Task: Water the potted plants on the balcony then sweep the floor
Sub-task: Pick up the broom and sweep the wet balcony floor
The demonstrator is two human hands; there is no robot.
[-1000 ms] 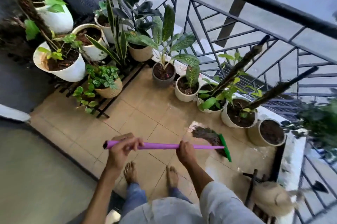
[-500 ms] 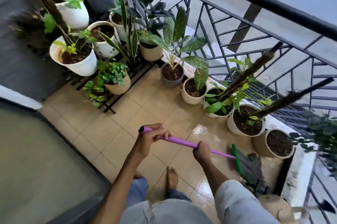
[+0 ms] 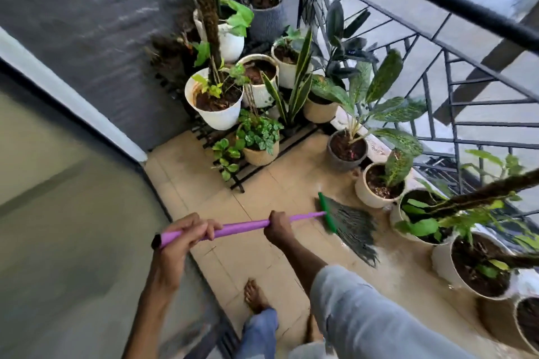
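Note:
A broom with a purple handle [image 3: 242, 227] and a green head with dark bristles [image 3: 348, 224] lies across the wet beige floor tiles [image 3: 262, 259]. My left hand [image 3: 186, 234] grips the handle near its black end cap. My right hand [image 3: 278, 227] grips it further down, close to the head. The bristles rest on the floor beside a cream pot [image 3: 376, 186] in the row along the railing. Several potted plants stand at the far end, among them a large white pot [image 3: 217, 109] and a small woven pot [image 3: 259, 148].
A black metal railing [image 3: 455, 5] runs along the right side, with more pots [image 3: 478, 268] lined up under it. A low black plant rack [image 3: 248, 176] sits at the far corner. A grey wall and a door frame [image 3: 73, 101] close the left. My bare foot [image 3: 256, 297] stands on the tiles.
The broom head has swung from the right corner near my feet to further out by the row of pots. The view has turned left toward the wall.

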